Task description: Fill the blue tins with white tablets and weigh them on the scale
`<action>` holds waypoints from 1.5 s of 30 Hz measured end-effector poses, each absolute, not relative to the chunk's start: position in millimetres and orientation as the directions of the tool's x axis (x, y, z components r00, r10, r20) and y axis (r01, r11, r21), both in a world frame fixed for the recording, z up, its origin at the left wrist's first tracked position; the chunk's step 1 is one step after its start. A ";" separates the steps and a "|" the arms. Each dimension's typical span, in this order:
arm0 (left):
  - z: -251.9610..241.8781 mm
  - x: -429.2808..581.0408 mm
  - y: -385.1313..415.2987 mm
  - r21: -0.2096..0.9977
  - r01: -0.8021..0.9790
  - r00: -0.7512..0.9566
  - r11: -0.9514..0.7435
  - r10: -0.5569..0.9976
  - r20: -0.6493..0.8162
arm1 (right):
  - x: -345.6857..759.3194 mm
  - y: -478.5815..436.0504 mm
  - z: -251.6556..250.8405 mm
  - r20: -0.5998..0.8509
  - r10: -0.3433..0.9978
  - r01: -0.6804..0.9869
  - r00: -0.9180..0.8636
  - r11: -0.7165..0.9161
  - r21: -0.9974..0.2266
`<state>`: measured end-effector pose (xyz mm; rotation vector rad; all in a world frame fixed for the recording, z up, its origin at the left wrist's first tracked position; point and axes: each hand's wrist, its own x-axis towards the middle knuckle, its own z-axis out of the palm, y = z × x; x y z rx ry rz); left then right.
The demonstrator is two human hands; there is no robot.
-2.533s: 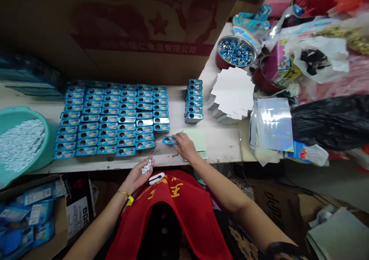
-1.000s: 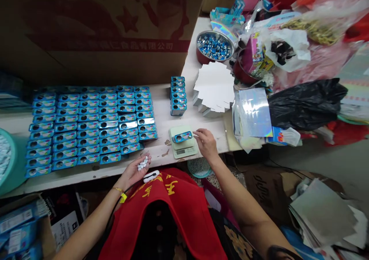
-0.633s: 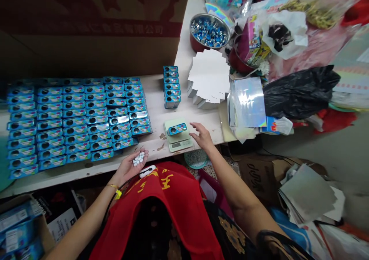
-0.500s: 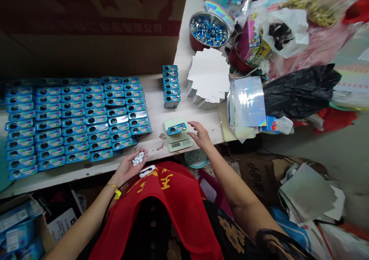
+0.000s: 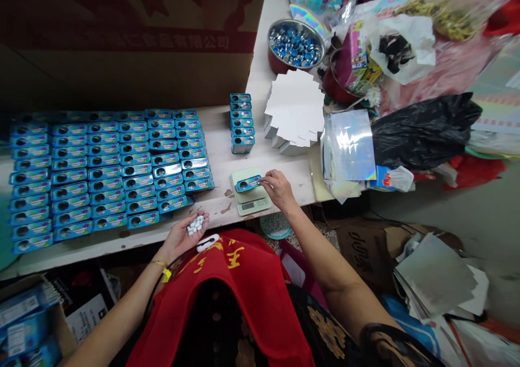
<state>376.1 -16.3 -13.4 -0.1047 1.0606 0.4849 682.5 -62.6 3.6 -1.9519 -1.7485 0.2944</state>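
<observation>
A blue box (image 5: 248,184) with a dark round hole rests on a pale green scale (image 5: 252,206) at the table's front edge. The fingers of my right hand (image 5: 279,189) pinch the box's right end. Several small white pieces (image 5: 195,225) lie in the cupped palm of my left hand (image 5: 181,236), left of the scale and in front of the table edge. Behind the scale stands a short row of similar blue boxes (image 5: 242,142); white pieces show on some of them.
Many blue boxes (image 5: 106,198) fill the table's left side, below a large carton (image 5: 134,74). Behind the scale are stacked white cards (image 5: 296,107) and a metal bowl of blue caps (image 5: 296,44). Bags, including a black one (image 5: 426,126), crowd the right.
My right hand has moved slightly left and its fingers have closed on the right end of the box on the scale. My left hand still holds the white pieces.
</observation>
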 end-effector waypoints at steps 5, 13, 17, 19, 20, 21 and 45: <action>-12.5 379.6 -15.3 0.145 -0.399 0.401 0.905 0.314 -0.860 | 667.7 -50.5 7.2 0.104 0.992 0.913 0.074 -0.026 -0.407; 7.9 412.0 -4.0 0.180 -0.336 0.462 0.924 0.328 -0.824 | 638.7 -51.0 17.7 0.136 0.991 0.735 -0.010 0.099 -0.671; 8.9 424.2 -4.5 0.161 -0.319 0.521 0.934 0.314 -0.793 | 599.0 -63.2 28.6 0.163 0.973 0.710 -0.163 0.230 -0.666; 5.2 424.0 -8.2 0.143 -0.319 0.545 0.937 0.304 -0.781 | 576.3 -69.4 30.4 0.101 0.966 0.788 -0.239 0.254 -0.561; 2.8 422.4 -10.7 0.133 -0.312 0.552 0.941 0.294 -0.780 | 566.3 -72.1 30.0 0.052 0.962 0.827 -0.266 0.256 -0.501; 0.3 419.9 -13.4 0.123 -0.299 0.555 0.946 0.277 -0.784 | 557.8 -74.3 28.8 -0.001 0.958 0.856 -0.287 0.256 -0.448; 10.9 450.1 -4.9 0.159 -0.302 0.568 0.940 0.312 -0.761 | 595.2 -63.1 17.6 0.122 0.983 0.706 -0.139 0.185 -0.684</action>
